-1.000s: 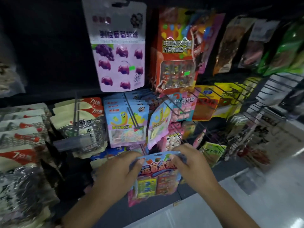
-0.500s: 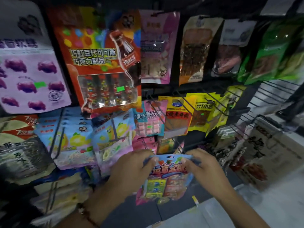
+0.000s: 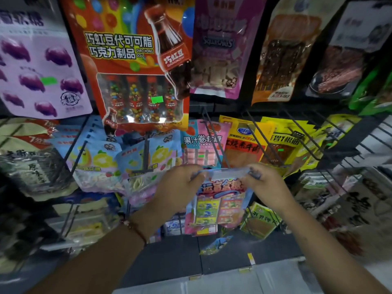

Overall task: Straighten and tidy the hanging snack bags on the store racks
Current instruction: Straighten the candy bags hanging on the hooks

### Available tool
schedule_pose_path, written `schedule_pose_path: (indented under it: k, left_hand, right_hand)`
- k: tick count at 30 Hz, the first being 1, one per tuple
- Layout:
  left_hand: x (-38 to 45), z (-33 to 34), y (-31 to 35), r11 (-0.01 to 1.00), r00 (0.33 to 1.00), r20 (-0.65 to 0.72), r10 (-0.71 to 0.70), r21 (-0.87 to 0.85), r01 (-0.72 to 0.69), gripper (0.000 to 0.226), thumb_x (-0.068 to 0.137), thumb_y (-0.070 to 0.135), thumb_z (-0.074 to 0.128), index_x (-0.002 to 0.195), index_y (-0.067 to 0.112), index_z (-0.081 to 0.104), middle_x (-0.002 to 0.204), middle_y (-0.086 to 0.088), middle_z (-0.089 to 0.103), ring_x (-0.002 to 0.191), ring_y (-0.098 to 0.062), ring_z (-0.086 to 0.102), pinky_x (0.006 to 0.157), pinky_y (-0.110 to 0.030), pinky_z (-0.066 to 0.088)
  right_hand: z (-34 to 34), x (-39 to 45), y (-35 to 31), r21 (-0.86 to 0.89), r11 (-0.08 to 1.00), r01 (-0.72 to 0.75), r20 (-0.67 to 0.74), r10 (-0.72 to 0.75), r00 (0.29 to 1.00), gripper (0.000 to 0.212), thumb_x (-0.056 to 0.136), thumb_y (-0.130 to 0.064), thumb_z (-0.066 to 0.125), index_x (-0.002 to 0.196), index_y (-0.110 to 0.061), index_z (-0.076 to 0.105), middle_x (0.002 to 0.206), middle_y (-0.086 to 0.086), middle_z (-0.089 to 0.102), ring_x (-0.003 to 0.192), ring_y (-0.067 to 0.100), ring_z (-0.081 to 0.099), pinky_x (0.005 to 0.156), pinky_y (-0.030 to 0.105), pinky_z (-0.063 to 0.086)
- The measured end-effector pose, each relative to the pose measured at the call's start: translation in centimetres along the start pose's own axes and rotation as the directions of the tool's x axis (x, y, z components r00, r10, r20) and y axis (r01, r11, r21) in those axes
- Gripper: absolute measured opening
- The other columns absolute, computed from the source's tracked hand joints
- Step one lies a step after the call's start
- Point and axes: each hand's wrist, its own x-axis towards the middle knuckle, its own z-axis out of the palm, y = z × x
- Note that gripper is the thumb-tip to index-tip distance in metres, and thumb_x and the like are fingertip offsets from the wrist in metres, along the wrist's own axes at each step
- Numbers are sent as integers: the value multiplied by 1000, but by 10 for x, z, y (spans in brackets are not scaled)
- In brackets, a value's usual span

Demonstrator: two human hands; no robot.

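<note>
A blue and pink snack bag with red lettering hangs low in the middle of the rack. My left hand pinches its top left corner and my right hand pinches its top right corner, both at the bag's header strip. A dark metal peg slants down from above to the header. Behind it hangs a pink fruit-roll candy bag. More pink bags of the same stack show under the held one.
A big orange chocolate-bean bag and a purple grape-gummy bag hang above left. Yellow spicy-strip bags sit on pegs to the right, and bare pegs stick out there. Blue gummy bags crowd the left. A pale floor lies below.
The view has swung right and come closer to the rack. Both hands have kept hold of the bag's top corners and lifted it slightly toward the peg.
</note>
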Motion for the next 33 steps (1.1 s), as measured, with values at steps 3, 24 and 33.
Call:
schedule_pose_path:
  k: [3,24,33]
  left_hand:
    - [7,-2,0,999,998,-55,-5,-46,2,25,99,42,52,108,29,72,105,4,71,92,-14,64,86,-37,53]
    - [34,9,-8,938,982,-185,40,346,27,46,99,34,45,144,21,41,138,-4,50,123,-27,49,101,-44,43]
    - [-34,-4,-1,831,1000,1,-13,556,10,73,101,45,37,155,26,-8,163,-5,-15,149,-27,-14,122,-43,0]
  right_hand:
    - [-4,10,-5,22,999,42,6,-42,999,28,94,-4,57,86,-30,65,91,1,61,77,9,58,66,27,45]
    - [9,56,-16,-294,954,64,-107,-100,989,27,95,-20,59,120,-10,63,114,6,56,95,17,52,76,28,39]
    - [-21,20,-32,-500,845,192,-35,-241,970,54,95,-9,54,147,-12,39,148,8,44,142,30,31,116,42,27]
